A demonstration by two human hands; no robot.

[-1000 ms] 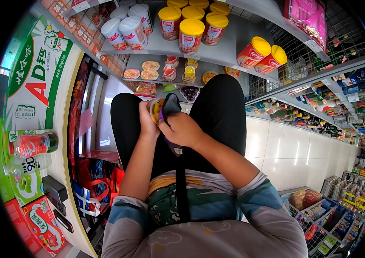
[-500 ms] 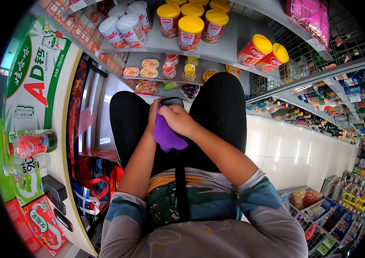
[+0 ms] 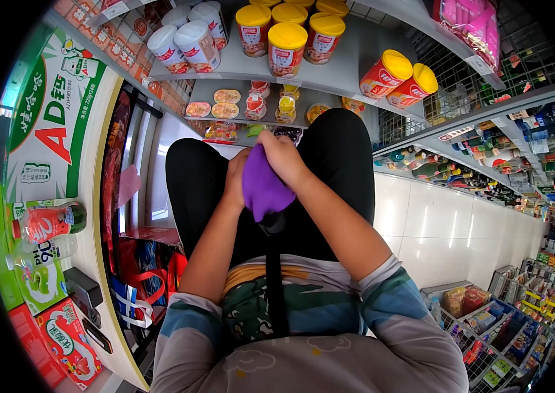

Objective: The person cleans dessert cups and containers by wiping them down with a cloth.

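A purple cloth (image 3: 266,187) hangs between my two hands, above my lap and between my black-clad knees. My right hand (image 3: 282,157) is closed on its upper edge, fingers bent over the top. On the cloth's other side, my left hand (image 3: 236,171) is curled against it, its fingers partly hidden behind the fabric. Just below the cloth's lower tip shows a dark, rounded thing (image 3: 272,226), whose kind I cannot make out.
Ahead, shelves hold yellow-lidded cans (image 3: 287,49), white-lidded cans (image 3: 197,46) and small packed cups (image 3: 256,105). At left, a counter (image 3: 104,288) bears a bottle (image 3: 52,221), drink cartons (image 3: 68,344) and a phone (image 3: 97,335). Wire bins (image 3: 480,327) stand at right.
My right hand has moved up and away from my body, and the cloth is spread taller. The dark object seen between my hands before is now covered or shifted; a dark shape shows below the cloth.
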